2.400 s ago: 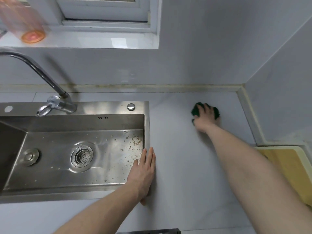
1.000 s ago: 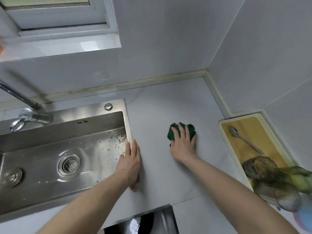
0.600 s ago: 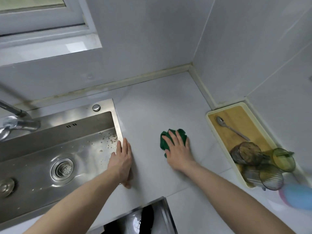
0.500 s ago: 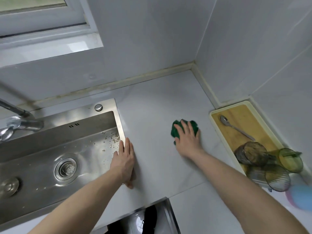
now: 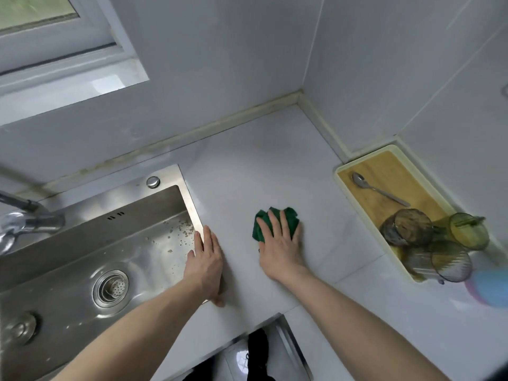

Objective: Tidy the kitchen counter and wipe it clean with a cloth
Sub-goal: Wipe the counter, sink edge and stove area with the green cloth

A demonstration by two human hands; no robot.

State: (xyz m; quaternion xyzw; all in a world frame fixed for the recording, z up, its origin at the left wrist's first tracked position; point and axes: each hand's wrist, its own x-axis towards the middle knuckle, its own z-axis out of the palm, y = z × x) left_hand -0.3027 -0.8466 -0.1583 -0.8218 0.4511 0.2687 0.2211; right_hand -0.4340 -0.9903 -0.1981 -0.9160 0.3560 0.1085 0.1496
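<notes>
A crumpled dark green cloth (image 5: 290, 218) lies on the pale grey counter (image 5: 264, 166), right of the sink. My right hand (image 5: 279, 244) presses flat on the cloth, fingers spread over it, and covers its near half. My left hand (image 5: 204, 261) rests flat and open on the counter along the sink's right rim, holding nothing.
A steel sink (image 5: 82, 259) with crumbs and a tap (image 5: 24, 218) fills the left. A cream tray (image 5: 357, 163) at the right wall holds a spoon (image 5: 378, 189) and several glass cups (image 5: 434, 237). A blue object (image 5: 492, 288) sits beside it. Walls close the back and right.
My right hand has slid the green cloth from near the back corner toward me across the counter, with small left-right strokes. My left hand stayed on the sink rim.
</notes>
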